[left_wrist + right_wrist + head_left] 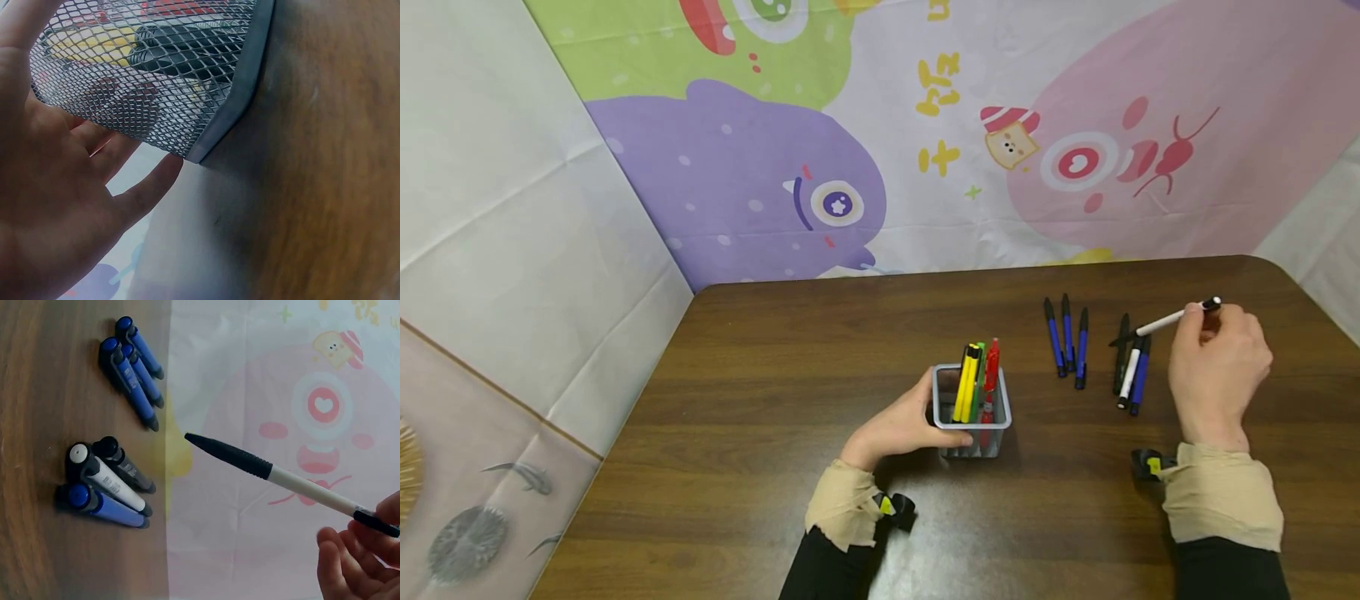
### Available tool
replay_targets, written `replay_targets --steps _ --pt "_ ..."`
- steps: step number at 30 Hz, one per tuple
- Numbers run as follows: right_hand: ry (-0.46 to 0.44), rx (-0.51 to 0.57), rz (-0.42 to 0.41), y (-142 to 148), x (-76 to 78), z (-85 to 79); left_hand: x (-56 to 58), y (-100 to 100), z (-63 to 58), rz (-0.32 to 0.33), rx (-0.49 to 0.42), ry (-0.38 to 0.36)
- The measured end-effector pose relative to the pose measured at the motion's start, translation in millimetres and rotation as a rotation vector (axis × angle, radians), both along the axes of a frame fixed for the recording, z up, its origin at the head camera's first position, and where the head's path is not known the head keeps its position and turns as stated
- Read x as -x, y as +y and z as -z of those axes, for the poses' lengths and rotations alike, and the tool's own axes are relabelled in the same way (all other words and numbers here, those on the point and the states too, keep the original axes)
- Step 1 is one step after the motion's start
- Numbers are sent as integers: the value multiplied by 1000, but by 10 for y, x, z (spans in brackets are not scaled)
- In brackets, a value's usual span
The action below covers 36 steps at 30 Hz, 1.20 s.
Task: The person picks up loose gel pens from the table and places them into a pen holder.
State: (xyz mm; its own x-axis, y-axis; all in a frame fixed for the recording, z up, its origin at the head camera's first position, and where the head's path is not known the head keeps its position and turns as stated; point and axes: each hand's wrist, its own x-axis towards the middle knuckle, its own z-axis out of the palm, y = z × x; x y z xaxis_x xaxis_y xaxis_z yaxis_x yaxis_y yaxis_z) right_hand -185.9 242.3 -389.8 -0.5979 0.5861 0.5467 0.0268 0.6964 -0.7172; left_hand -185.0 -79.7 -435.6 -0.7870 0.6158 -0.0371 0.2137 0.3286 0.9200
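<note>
Brown table (pixel 737 375): mesh holder (pixel 991 442), six loose pens (pixel 1082 350)

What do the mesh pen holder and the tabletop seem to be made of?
The mesh pen holder is probably metal with a smooth grey finish, judging by its thin diamond lattice. The tabletop looks like wood or laminate, satin, showing brown grain and soft glare.

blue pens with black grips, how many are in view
4. Three slim blue plastic pens lie side by side on the brown wooden table; a fourth blue pen lies right of them, beside a white-and-black pen. Any inside the grey mesh holder could be hidden.
</note>
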Motion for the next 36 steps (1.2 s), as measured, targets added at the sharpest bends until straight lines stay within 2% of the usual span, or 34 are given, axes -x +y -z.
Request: replay_targets --steps 3,11,19,27,36 --pt "36 22 -5 -22 4 -26 1 2 2 3 -6 1" --pt "58 93 -13 -104 -12 -113 3 -4 2 4 -12 -7" --pt "121 159 -145 -194 -49 -187 2 0 2 2 -5 3" --pt "170 185 -233 -309 -73 -272 6 0 14 4 -2 8" --pt "176 158 -257 -416 -128 -354 7 0 14 7 -7 3"
